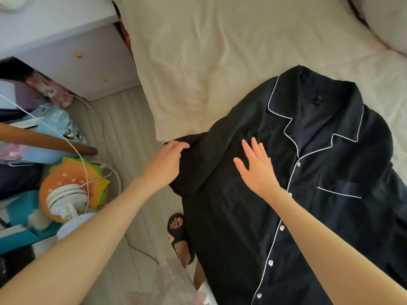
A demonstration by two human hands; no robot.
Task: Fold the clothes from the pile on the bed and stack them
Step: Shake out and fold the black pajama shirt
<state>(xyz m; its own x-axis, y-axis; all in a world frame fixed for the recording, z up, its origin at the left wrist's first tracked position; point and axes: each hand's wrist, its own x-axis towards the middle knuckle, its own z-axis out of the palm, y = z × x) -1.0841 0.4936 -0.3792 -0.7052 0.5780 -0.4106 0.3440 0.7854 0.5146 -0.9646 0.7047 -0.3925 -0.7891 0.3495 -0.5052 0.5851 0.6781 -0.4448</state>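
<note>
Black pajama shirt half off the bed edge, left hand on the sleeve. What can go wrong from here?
1. The shirt overhangs the bed edge, so its lower part may slide toward the floor when the sleeve is folded in.
2. The left hand grips bunched sleeve fabric, so the fold may trap wrinkles.
3. The right hand lies flat with spread fingers, so the shirt could shift under a hard pull.

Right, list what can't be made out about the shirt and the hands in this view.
- Black shirt: the hem runs off the bottom edge of the head view and its right sleeve off the right edge.
- Left hand: its fingertips curl into the sleeve fold, so how much cloth it grips is hidden.
- Right hand: spread flat over the front, palm side hidden; contact can't be confirmed.
</note>
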